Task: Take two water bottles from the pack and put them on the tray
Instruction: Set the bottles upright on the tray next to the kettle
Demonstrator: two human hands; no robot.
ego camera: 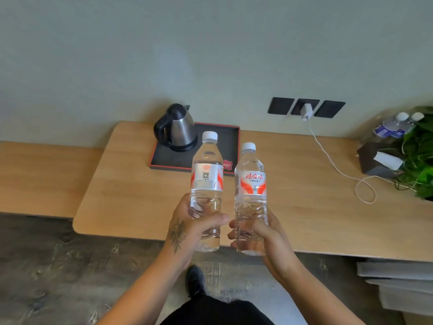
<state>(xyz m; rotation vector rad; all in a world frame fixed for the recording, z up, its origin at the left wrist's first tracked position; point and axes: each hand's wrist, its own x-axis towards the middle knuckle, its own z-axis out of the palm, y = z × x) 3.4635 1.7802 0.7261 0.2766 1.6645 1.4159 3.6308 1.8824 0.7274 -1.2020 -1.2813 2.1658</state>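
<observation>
I hold two clear water bottles with white caps and red-and-white labels upright above the wooden desk's front edge. My left hand (187, 227) grips the lower part of the left bottle (206, 177). My right hand (262, 233) grips the lower part of the right bottle (251, 184). The two bottles stand side by side, a little apart. Beyond them lies the black tray (230, 139) with a red rim, on the desk against the wall. The bottles partly hide its front right corner. No pack is in view.
A steel kettle (175, 130) stands on the tray's left half. A white charger (306, 111) hangs from the wall sockets, its cable looping over the desk (131, 184). At far right are a dark tissue box (377, 160), a green plant (419, 156) and other bottles (393, 127).
</observation>
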